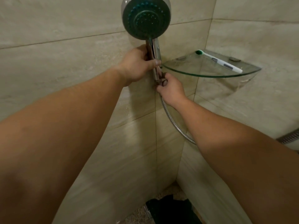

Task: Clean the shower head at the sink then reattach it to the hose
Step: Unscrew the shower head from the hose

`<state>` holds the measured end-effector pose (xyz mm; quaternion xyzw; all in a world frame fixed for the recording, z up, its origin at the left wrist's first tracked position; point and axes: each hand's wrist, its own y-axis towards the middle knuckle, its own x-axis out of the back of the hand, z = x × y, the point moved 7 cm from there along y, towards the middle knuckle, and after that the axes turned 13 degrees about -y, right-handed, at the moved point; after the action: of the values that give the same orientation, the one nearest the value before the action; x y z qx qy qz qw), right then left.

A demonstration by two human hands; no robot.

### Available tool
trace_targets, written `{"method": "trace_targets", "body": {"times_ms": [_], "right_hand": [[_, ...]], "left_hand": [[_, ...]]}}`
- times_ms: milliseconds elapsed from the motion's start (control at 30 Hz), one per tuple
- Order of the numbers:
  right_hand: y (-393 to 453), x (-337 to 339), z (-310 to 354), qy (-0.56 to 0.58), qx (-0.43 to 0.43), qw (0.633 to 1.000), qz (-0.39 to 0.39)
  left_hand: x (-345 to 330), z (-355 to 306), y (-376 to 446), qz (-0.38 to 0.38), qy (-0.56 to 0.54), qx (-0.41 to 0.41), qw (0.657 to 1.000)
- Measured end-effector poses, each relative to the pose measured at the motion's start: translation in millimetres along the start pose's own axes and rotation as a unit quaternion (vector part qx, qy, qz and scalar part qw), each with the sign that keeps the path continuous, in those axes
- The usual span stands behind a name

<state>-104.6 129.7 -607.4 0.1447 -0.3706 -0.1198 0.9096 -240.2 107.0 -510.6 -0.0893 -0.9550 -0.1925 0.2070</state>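
The chrome shower head (146, 18), with its round dark green spray face, stands upright against the tiled wall at top centre. My left hand (137, 65) grips its chrome handle, thumb across the front. Just below, my right hand (169, 88) pinches the nut at the handle's lower end, where the ribbed metal hose (171, 120) meets it. The hose curves down and to the right, passes behind my right forearm and shows again at the right edge. The joint itself is hidden by my fingers.
A glass corner shelf (210, 75) juts out right of the handle, with a white and green toothbrush (221, 62) lying on it. Beige tiled walls meet in a corner. A dark cloth (171, 209) lies on the floor below, beside a metal drain edge.
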Motion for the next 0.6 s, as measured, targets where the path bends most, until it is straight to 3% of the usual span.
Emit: {"method": "trace_targets", "body": {"times_ms": [500, 600], "right_hand": [[-9, 6, -4, 0.043, -0.037, 0.998, 0.002], [-11, 7, -4, 0.063, -0.026, 0.997, 0.031]], "left_hand": [[-4, -7, -5, 0.016, -0.03, 0.02, 0.999], [-9, -11, -6, 0.019, -0.026, 0.02, 0.999]]}}
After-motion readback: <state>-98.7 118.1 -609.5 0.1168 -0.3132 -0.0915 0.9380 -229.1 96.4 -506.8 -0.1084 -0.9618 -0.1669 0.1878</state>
